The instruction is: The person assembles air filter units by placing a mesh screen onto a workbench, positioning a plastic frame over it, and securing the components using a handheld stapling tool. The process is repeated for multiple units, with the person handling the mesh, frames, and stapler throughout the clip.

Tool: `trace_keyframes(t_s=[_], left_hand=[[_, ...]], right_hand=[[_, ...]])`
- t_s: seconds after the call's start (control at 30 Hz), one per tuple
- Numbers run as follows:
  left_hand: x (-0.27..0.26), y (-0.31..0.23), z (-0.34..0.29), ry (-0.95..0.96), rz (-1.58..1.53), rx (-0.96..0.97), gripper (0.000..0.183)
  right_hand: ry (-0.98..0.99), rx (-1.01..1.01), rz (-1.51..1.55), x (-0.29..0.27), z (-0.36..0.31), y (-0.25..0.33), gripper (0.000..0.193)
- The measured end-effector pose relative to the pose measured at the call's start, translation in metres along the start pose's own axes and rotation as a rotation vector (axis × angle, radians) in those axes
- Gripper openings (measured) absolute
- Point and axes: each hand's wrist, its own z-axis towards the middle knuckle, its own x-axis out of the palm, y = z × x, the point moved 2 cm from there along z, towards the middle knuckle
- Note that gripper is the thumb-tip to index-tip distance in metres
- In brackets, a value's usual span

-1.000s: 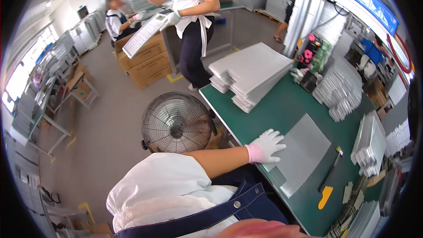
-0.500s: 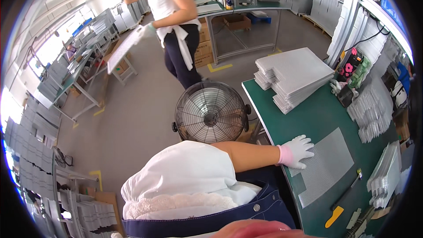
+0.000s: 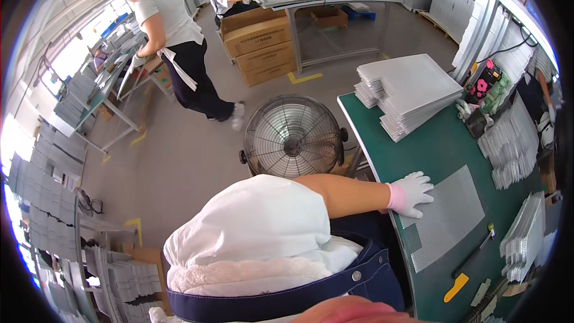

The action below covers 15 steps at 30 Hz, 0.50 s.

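My left hand (image 3: 411,194), in a white glove with a pink cuff, lies flat with its fingers spread near the left edge of the green tabletop (image 3: 412,155). Beneath and beside its fingers is a thin grey sheet with a fine mesh-like surface (image 3: 453,215) and a notched corner. To the right of the sheet lies a long dark tool with a yellow handle (image 3: 456,288). My right hand is out of sight.
A stack of notched grey panels (image 3: 412,87) stands at the table's far end. More upright panels (image 3: 521,236) line its right side. A floor fan (image 3: 292,143) stands left of the table. A co-worker (image 3: 173,36) walks beyond it; another person sits behind cardboard boxes (image 3: 260,42).
The view has shifted slightly. The walking co-worker has moved left, with the light panel now lower, uncovering the boxes and the seated person. My left hand stays on the sheet.
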Motion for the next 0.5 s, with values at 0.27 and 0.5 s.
trace_keyframes(t_s=[0.27,0.5], left_hand=[[0.014,-0.004,0.008,-0.08,0.076,0.111,0.052],[0.0,0.005,0.006,0.037,0.132,0.116,0.053]], right_hand=[[0.588,-0.319,0.095,0.042,-0.006,0.112,0.054],[0.534,-0.313,0.218,0.044,0.011,0.147,0.051]])
